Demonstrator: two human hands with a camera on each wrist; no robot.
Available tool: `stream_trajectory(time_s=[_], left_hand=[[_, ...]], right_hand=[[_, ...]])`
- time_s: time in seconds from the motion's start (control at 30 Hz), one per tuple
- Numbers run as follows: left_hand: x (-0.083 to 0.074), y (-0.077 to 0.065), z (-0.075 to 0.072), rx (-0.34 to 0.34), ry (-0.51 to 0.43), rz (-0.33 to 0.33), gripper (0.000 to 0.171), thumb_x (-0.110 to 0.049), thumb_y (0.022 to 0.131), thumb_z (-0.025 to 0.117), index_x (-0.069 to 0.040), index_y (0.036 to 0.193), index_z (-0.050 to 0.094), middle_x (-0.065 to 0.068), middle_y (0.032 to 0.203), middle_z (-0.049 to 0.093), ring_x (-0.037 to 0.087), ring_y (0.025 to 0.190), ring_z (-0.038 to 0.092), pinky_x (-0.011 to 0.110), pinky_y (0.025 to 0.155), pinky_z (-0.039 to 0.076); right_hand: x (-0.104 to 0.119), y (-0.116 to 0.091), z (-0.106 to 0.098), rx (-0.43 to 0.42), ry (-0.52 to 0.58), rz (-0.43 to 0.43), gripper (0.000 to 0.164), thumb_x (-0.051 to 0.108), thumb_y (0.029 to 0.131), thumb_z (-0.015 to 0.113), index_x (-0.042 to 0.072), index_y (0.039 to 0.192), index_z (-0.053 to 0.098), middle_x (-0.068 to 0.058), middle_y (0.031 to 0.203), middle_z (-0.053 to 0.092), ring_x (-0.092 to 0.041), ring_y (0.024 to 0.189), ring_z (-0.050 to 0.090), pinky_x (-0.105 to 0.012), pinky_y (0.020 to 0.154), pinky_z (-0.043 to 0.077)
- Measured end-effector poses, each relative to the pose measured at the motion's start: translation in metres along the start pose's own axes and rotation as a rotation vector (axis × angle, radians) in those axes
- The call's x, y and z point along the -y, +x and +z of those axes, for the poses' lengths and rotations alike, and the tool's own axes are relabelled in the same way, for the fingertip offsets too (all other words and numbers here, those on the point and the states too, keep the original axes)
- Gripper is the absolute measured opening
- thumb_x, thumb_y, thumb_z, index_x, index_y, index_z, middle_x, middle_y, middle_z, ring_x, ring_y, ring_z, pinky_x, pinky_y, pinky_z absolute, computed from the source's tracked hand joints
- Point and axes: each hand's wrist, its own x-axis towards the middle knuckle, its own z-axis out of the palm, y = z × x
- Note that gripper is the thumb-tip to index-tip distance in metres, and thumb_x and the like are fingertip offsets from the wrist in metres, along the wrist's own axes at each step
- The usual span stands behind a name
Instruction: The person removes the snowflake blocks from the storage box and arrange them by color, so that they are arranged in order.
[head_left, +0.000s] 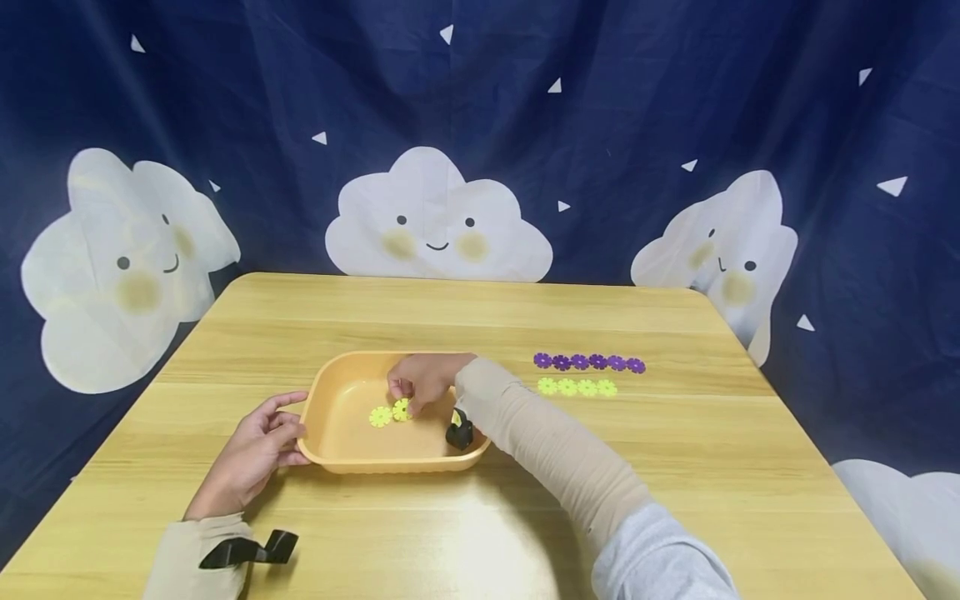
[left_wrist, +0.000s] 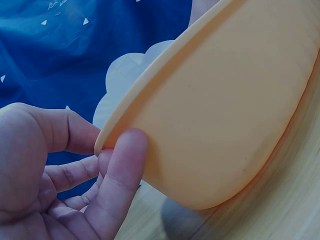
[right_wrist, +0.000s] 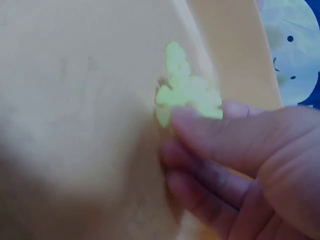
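A shallow orange plastic basin (head_left: 330, 454) sits on the table. My left hand (head_left: 255, 446) pinches its left rim between thumb and fingers; the left wrist view shows the grip at the rim (left_wrist: 122, 107). My right hand (head_left: 427, 379) reaches down into the basin and pinches a yellow flower-shaped disc (head_left: 402, 409), which the right wrist view shows between thumb and fingers. Just left of that disc is a second yellow disc (head_left: 380, 417), overlapping it in the right wrist view. Part of the held disc is hidden by the thumb.
On the wooden table (head_left: 720, 500), right of the basin, lies a row of several purple flower-shaped discs (head_left: 588, 362). Nearer to me is a row of several yellow ones (head_left: 577, 387). A dark blue cloud-printed curtain (head_left: 285, 75) hangs behind the table. Black straps (head_left: 251, 550) cross my wrists.
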Motion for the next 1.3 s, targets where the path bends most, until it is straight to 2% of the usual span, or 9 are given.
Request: stream_trajectory(time_s=[0.07,0.2,0.47,0.6,0.83,1.17,1.3], left_hand=[[0.0,0.0,0.0,-0.001,0.002,0.0,0.053,0.004,0.095,0.05,0.004,0.144,0.028,0.01,0.096,0.051,0.017,0.073,0.06,0.03,0.061,0.061],[0.0,0.001,0.0,-0.003,0.0,-0.003,0.053,0.004,0.095,0.05,0.004,0.144,0.028,0.011,0.096,0.051,0.018,0.073,0.06,0.031,0.061,0.061],[0.002,0.001,-0.001,0.002,0.005,0.008,0.053,0.003,0.095,0.05,0.004,0.143,0.028,0.011,0.096,0.051,0.018,0.074,0.061,0.032,0.063,0.062],[0.002,0.001,-0.001,0.001,-0.002,0.014,0.052,0.003,0.095,0.051,0.004,0.142,0.029,0.011,0.096,0.051,0.018,0.073,0.061,0.032,0.062,0.062],[0.001,0.0,-0.002,0.009,-0.002,0.021,0.051,0.003,0.095,0.051,0.004,0.142,0.029,0.011,0.096,0.052,0.018,0.073,0.061,0.031,0.062,0.061],[-0.003,0.0,-0.002,0.011,0.015,0.019,0.052,0.003,0.096,0.05,0.005,0.142,0.027,0.012,0.098,0.051,0.019,0.074,0.061,0.032,0.064,0.062],[-0.001,0.002,-0.001,0.007,0.002,-0.002,0.053,0.003,0.096,0.05,0.004,0.143,0.027,0.011,0.097,0.051,0.019,0.074,0.062,0.032,0.063,0.062]], right_hand=[[0.0,-0.003,-0.002,0.004,0.037,0.006,0.023,-0.002,0.084,0.072,0.011,0.09,0.053,0.003,0.092,0.054,-0.01,0.085,0.051,-0.017,0.072,0.047],[0.0,-0.01,-0.008,0.003,0.035,0.006,0.022,-0.001,0.087,0.069,0.011,0.101,0.057,0.002,0.109,0.059,-0.011,0.099,0.055,-0.02,0.081,0.05],[0.002,-0.025,-0.017,-0.047,0.017,-0.042,0.036,-0.004,0.085,0.066,0.012,0.117,0.064,0.001,0.111,0.062,-0.01,0.101,0.057,-0.019,0.084,0.051],[0.002,-0.033,-0.02,-0.091,-0.013,-0.089,0.037,-0.005,0.085,0.064,0.01,0.119,0.066,0.001,0.115,0.063,-0.011,0.102,0.056,-0.019,0.086,0.05],[0.001,-0.051,-0.025,-0.152,-0.027,-0.095,0.035,-0.003,0.088,0.063,0.004,0.123,0.064,-0.005,0.118,0.063,-0.015,0.104,0.058,-0.02,0.089,0.049],[-0.014,-0.082,-0.03,-0.276,0.089,-0.092,0.034,-0.004,0.088,0.066,0.002,0.122,0.064,-0.005,0.115,0.063,-0.017,0.103,0.06,-0.021,0.09,0.051],[-0.023,-0.095,-0.03,-0.322,0.061,-0.11,0.034,-0.003,0.087,0.068,0.001,0.121,0.064,-0.006,0.11,0.065,-0.015,0.094,0.061,-0.021,0.086,0.053]])
